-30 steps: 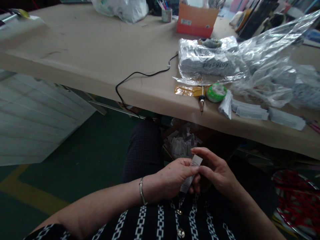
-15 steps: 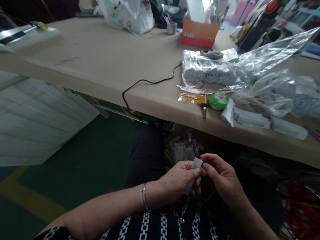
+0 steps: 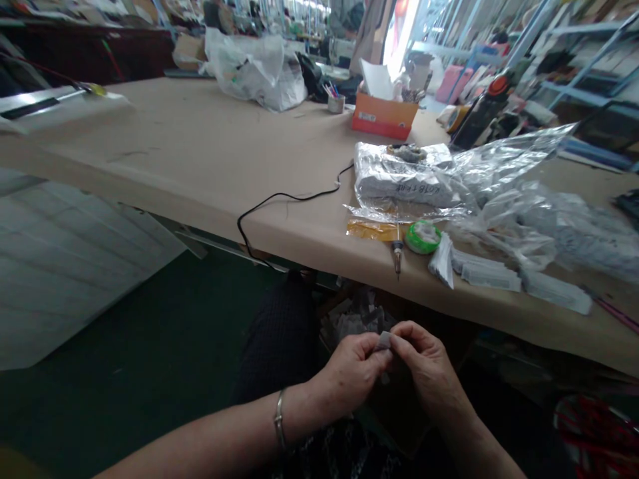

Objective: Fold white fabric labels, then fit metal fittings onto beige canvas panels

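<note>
Over my lap, my left hand point(image 3: 348, 372) pinches a small whitish label point(image 3: 383, 340) between thumb and fingers. My right hand point(image 3: 424, 362) has its thumb and forefinger closed at the label's other end. Most of the label is hidden by my fingers. Just beyond both hands, below the table edge, a box of loose pale labels or scraps point(image 3: 357, 322) sits in shadow. Nearest on the table edge are a fanned stack of white labels point(image 3: 442, 261) and more flat grey-white label stacks point(image 3: 489, 274).
A metal-tipped tool point(image 3: 397, 256) pokes over the table edge beside a green roll point(image 3: 423, 237) and amber film point(image 3: 372, 229). Behind lie a clear plastic-wrapped bundle point(image 3: 404, 176), a black cord point(image 3: 289, 196) and an orange box point(image 3: 384, 116). A white panel point(image 3: 84, 266) stands left.
My view has tilted up, showing more of the room. The label now shows less between my hands, and my right fingers have closed onto its end.
</note>
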Demonstrator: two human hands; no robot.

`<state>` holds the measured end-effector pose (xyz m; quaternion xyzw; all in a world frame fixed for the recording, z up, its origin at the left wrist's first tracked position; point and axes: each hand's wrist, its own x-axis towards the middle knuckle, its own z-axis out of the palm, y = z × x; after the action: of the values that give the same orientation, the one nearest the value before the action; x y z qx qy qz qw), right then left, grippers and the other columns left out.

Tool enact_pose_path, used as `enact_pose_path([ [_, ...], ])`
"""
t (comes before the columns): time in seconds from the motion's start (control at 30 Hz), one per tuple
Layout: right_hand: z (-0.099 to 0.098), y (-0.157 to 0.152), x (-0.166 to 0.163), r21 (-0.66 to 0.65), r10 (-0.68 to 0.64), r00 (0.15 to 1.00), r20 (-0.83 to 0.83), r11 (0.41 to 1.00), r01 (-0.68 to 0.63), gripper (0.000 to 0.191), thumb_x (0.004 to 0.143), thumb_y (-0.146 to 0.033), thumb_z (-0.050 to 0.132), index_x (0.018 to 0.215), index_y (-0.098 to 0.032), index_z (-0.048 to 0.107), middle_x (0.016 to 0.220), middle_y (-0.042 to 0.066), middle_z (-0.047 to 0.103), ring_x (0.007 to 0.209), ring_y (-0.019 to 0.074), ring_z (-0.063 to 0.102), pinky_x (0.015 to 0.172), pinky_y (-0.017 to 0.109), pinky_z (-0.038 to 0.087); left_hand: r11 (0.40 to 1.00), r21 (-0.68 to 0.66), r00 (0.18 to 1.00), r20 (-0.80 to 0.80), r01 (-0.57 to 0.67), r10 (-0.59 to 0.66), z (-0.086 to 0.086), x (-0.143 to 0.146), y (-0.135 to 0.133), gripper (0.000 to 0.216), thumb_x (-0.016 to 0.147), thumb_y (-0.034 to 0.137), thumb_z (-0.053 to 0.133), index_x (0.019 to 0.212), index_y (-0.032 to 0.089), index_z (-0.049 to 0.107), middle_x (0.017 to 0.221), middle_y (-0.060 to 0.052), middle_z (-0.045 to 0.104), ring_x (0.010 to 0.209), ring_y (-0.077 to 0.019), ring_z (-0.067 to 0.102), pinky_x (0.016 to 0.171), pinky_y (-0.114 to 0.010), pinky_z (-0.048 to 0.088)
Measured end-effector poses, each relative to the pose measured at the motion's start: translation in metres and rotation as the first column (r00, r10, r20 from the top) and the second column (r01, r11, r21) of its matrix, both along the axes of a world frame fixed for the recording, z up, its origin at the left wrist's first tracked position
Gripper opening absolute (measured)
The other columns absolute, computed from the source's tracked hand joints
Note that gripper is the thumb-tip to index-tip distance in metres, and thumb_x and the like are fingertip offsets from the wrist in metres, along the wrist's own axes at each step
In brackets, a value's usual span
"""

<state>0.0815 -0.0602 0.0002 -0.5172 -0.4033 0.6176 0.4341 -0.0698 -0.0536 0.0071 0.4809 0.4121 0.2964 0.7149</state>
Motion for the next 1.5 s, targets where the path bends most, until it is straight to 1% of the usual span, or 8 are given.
enact_pose_path([
  [0.13, -0.006, 0.023, 0.005, 0.070, -0.079, 0.996, 0.035, 0.995, 0.076, 0.025, 0.074, -0.038, 0.073, 0.072, -0.016, 0.059, 0.064, -0.004, 0.052, 0.058, 0.0085, 0.046, 0.053, 0.019, 0.039, 0.982, 0.184, 0.988, -0.142, -0.033, 0.060, 0.004, 0.002, 0.028, 0.017, 0.083, 0.027, 0.053, 0.077, 0.014, 0.062, 0.070, 0.000, 0.056, 0.066, -0.0106, 0.048, 0.060, -0.021, 0.038],
  [0.23, -0.015, 0.042, 0.006, 0.109, -0.128, 0.991, 0.025, 0.986, 0.124, 0.026, 0.072, -0.038, 0.073, 0.070, -0.017, 0.059, 0.062, -0.004, 0.052, 0.057, 0.0081, 0.044, 0.052, 0.019, 0.037, 0.941, 0.334, 0.967, -0.216, -0.055, 0.133, 0.005, 0.005, 0.052, 0.017, 0.083, 0.024, 0.053, 0.081, 0.014, 0.066, 0.075, -0.002, 0.063, 0.072, -0.0124, 0.055, 0.066, -0.021, 0.041],
  [0.3, -0.019, 0.053, 0.007, 0.131, -0.146, 0.989, 0.011, 0.981, 0.143, 0.026, 0.073, -0.039, 0.073, 0.069, -0.017, 0.059, 0.060, -0.005, 0.052, 0.056, 0.0078, 0.044, 0.052, 0.018, 0.037, 0.906, 0.420, 0.951, -0.253, -0.060, 0.181, 0.005, 0.007, 0.067, 0.017, 0.083, 0.023, 0.053, 0.079, 0.014, 0.066, 0.073, -0.002, 0.065, 0.070, -0.0121, 0.057, 0.066, -0.021, 0.042],
  [0.5, -0.018, 0.072, 0.008, 0.237, -0.155, 0.985, 0.072, 0.962, 0.134, 0.021, 0.080, -0.038, 0.066, 0.075, -0.018, 0.061, 0.061, -0.003, 0.058, 0.058, 0.0090, 0.051, 0.056, 0.019, 0.040, 0.831, 0.556, 0.919, -0.320, -0.013, 0.229, 0.005, 0.011, 0.095, 0.020, 0.085, 0.023, 0.052, 0.071, 0.015, 0.064, 0.068, -0.001, 0.064, 0.063, -0.0105, 0.055, 0.062, -0.021, 0.040],
  [0.7, -0.013, 0.077, 0.007, 0.321, -0.191, 0.971, 0.147, 0.937, 0.135, 0.018, 0.083, -0.036, 0.064, 0.080, -0.019, 0.062, 0.062, -0.004, 0.060, 0.057, 0.0095, 0.054, 0.056, 0.020, 0.043, 0.775, 0.632, 0.912, -0.310, -0.014, 0.269, 0.005, 0.011, 0.100, 0.022, 0.087, 0.023, 0.052, 0.067, 0.015, 0.060, 0.063, 0.001, 0.059, 0.060, -0.0088, 0.050, 0.060, -0.021, 0.037],
  [0.97, -0.009, 0.081, 0.007, 0.340, -0.199, 0.960, 0.197, 0.932, 0.123, 0.018, 0.083, -0.037, 0.063, 0.083, -0.019, 0.061, 0.065, -0.003, 0.059, 0.058, 0.0101, 0.055, 0.056, 0.021, 0.045, 0.747, 0.663, 0.924, -0.258, -0.044, 0.283, 0.004, 0.013, 0.101, 0.023, 0.088, 0.022, 0.051, 0.068, 0.016, 0.060, 0.063, 0.002, 0.057, 0.059, -0.0080, 0.048, 0.059, -0.020, 0.037],
  [1.37, -0.007, 0.081, 0.009, 0.403, -0.225, 0.935, 0.274, 0.910, 0.100, 0.017, 0.086, -0.036, 0.060, 0.084, -0.020, 0.062, 0.066, -0.003, 0.059, 0.060, 0.0114, 0.054, 0.059, 0.022, 0.045, 0.617, 0.787, 0.917, -0.241, -0.006, 0.316, -0.002, 0.010, 0.104, 0.019, 0.089, 0.019, 0.051, 0.074, 0.016, 0.062, 0.071, -0.001, 0.060, 0.066, -0.0100, 0.053, 0.066, -0.021, 0.041],
  [1.5, -0.007, 0.074, 0.011, 0.459, -0.242, 0.908, 0.344, 0.886, 0.062, 0.015, 0.088, -0.034, 0.059, 0.084, -0.020, 0.062, 0.066, -0.003, 0.061, 0.061, 0.0110, 0.056, 0.061, 0.021, 0.045, 0.595, 0.804, 0.926, -0.222, -0.003, 0.305, -0.003, 0.009, 0.098, 0.021, 0.091, 0.021, 0.050, 0.076, 0.016, 0.064, 0.074, -0.002, 0.060, 0.068, -0.0105, 0.054, 0.067, -0.022, 0.043],
])
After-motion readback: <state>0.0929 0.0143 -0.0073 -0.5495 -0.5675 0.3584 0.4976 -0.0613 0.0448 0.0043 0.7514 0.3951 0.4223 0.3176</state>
